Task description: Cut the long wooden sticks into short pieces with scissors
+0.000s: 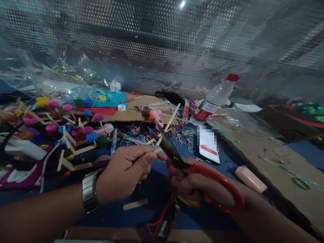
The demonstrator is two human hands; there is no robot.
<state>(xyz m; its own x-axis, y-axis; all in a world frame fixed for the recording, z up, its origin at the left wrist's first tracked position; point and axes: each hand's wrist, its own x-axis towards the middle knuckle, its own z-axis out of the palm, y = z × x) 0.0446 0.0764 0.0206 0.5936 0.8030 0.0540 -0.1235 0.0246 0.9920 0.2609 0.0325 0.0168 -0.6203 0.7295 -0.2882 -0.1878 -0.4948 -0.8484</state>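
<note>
My left hand [129, 170], with a metal watch at the wrist, pinches a small pale wooden stick [158, 151] between thumb and finger. Red-handled scissors [174, 153] are in my right hand [189, 182], their dark blades pointing up and left just above my left fingertips. Beside the blades, a longer pale stick [172, 118] slants up to the right; its lower end is hard to make out near the blades. A flat wooden stick [135, 204] lies on the blue table below my hands. A black item with a red cord [165, 222] is under my right hand.
Colourful pads with wooden sticks [87, 130] crowd the left side. Beyond my hands are a pink glue gun [157, 118], scattered rubber bands, and a leaning bottle [212, 98]. A phone [209, 145], a pink block [250, 179] and cardboard [286, 158] lie to the right.
</note>
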